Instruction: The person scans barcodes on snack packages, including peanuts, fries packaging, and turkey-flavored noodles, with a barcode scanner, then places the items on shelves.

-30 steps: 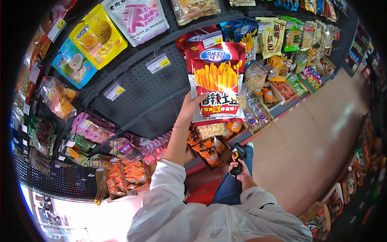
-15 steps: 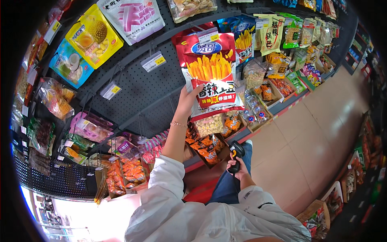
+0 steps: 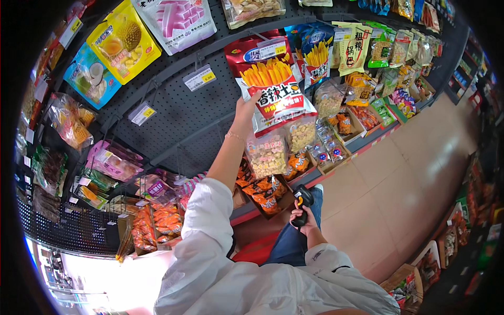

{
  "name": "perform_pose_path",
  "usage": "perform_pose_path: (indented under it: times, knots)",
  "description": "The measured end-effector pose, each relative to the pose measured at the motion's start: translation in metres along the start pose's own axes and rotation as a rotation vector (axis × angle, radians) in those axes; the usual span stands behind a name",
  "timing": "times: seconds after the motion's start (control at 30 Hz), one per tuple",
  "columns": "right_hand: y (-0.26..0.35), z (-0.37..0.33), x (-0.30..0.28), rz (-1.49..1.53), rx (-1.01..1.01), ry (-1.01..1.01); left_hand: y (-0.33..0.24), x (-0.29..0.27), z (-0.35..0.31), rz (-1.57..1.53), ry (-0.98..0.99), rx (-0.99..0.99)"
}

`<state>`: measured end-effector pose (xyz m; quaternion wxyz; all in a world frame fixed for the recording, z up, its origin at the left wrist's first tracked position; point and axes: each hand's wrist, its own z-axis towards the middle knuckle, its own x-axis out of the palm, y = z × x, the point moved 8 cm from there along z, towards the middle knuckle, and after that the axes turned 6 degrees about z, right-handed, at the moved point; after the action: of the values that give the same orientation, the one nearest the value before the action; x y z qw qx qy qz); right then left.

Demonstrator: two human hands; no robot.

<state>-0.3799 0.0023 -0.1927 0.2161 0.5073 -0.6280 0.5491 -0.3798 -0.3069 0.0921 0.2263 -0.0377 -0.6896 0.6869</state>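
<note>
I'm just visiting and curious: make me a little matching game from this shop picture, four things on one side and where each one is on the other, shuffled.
Things
1. Red-and-white plastic snack bag picturing fries
2. Black gun-shaped handheld scanner
3. Yellow plastic pouch picturing a durian
4. Cream rectangular packet with dark print

Places
A. Beside a light-blue pouch picturing a coconut
B. In the right hand
C. To the right of a blue bag picturing fries
D. At the left hand, along its left edge

Pairs: 1-D, 2-B, 3-A, 4-C
</note>
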Motion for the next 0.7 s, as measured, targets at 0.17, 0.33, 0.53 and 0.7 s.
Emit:
perform_pose_path:
  times: [0.17, 0.33, 0.53, 0.7]
  knots:
    - [0.004, -0.002, -0.001, 0.016, -0.005, 0.024, 0.028, -0.016, 0.007, 0.127, -0.122, -0.227]
    - [0.005, -0.002, -0.003, 0.007, -0.008, -0.001, 0.047, -0.032, -0.015, 0.349, 0.066, -0.277]
    - [0.006, -0.002, -0.006, -0.034, -0.025, -0.068, 0.073, -0.046, -0.083, 0.681, 0.627, -0.489]
    - [0.003, 0.0, -0.005, -0.002, 0.019, -0.012, 0.074, -0.131, -0.137, 0.772, 0.578, -0.554]
